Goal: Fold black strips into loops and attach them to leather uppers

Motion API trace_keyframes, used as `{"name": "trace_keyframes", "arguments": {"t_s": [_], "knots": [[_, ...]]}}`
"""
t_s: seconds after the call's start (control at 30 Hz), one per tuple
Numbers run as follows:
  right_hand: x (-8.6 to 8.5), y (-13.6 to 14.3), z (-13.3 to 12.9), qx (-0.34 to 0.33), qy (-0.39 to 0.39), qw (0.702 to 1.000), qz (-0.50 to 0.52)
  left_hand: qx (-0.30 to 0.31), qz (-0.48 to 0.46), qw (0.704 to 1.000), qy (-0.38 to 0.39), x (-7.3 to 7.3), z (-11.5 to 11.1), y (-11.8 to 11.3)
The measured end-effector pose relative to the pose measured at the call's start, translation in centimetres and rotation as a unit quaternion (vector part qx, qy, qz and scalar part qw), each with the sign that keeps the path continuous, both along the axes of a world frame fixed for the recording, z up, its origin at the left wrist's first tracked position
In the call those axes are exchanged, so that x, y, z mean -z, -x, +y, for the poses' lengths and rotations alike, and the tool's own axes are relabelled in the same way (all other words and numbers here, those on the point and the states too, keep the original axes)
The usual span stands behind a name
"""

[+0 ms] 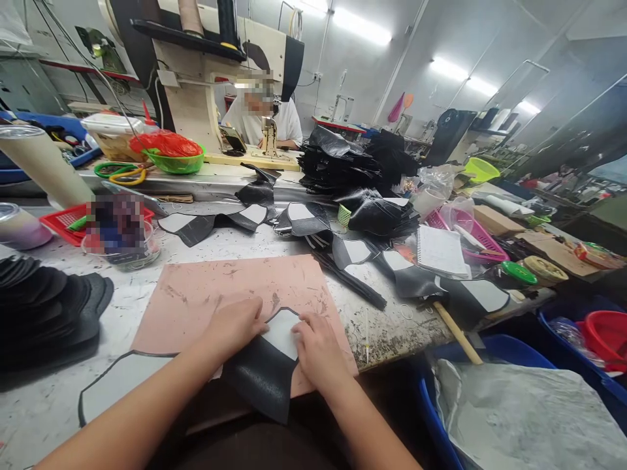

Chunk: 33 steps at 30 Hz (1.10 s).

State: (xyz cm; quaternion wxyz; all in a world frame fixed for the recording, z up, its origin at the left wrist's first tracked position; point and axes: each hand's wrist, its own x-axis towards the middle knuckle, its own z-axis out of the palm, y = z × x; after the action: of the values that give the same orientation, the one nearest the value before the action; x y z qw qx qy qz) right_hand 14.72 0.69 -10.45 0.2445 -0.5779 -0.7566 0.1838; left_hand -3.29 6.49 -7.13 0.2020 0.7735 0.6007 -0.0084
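A black leather piece [262, 378] with a pale patch near its far end lies partly on a pink board [210, 281] and droops over the table's front edge. My left hand [241, 321] is closed on its left edge beside the patch. On the opposite side, the bent fingers of my right hand [316, 346] pinch the right edge. Under my left forearm is a broad pale panel with a black border [122, 385]; whether it joins the held piece is hidden.
Black cut pieces [44, 307] are stacked at left, with more leather [337, 160] heaped at the back. A hammer handle [458, 333] juts over the right edge above a blue bin [509, 352]. Someone in white [291, 124] sits behind a sewing machine [189, 98].
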Motion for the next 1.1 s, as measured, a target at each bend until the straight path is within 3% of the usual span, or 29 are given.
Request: {"name": "trace_keyframes", "arguments": {"t_s": [0.07,0.13,0.3,0.47,0.53,0.7,0.83,0.97,1.03,1.1], "knots": [[-0.2,0.4,0.4,-0.083,-0.030,0.995,-0.048,0.014,0.012,1.000,-0.018,0.1,-0.2,0.4],[-0.4,1.0,0.8,-0.124,-0.030,0.989,-0.078,0.045,0.015,0.998,-0.038,0.3,-0.4,0.7],[0.1,1.7,0.7,-0.104,-0.036,0.985,-0.130,0.168,-0.003,0.983,-0.074,0.6,-1.3,1.7],[-0.2,-1.0,0.4,-0.174,0.035,0.984,-0.029,0.231,-0.041,0.966,-0.109,1.1,-2.5,4.7],[-0.7,-3.0,1.7,-0.131,0.060,0.989,0.007,0.216,-0.059,0.967,-0.119,2.1,-3.0,6.3],[-1.3,-7.5,8.1,0.095,0.019,0.993,-0.066,0.130,-0.007,0.978,-0.162,4.5,-2.0,8.2],[-0.9,-9.7,12.1,0.145,0.043,0.980,-0.130,0.013,0.040,0.983,-0.178,2.8,2.0,7.6],[-1.0,-12.3,12.1,0.094,0.062,0.981,-0.161,-0.101,0.060,0.968,-0.221,-0.6,6.2,7.2],[-1.2,-14.0,11.2,0.071,0.060,0.982,-0.165,-0.117,0.050,0.961,-0.246,-2.1,7.4,6.0],[-1.4,-15.4,10.2,0.056,0.056,0.984,-0.162,-0.081,0.026,0.960,-0.267,-3.1,7.9,3.4]]}}
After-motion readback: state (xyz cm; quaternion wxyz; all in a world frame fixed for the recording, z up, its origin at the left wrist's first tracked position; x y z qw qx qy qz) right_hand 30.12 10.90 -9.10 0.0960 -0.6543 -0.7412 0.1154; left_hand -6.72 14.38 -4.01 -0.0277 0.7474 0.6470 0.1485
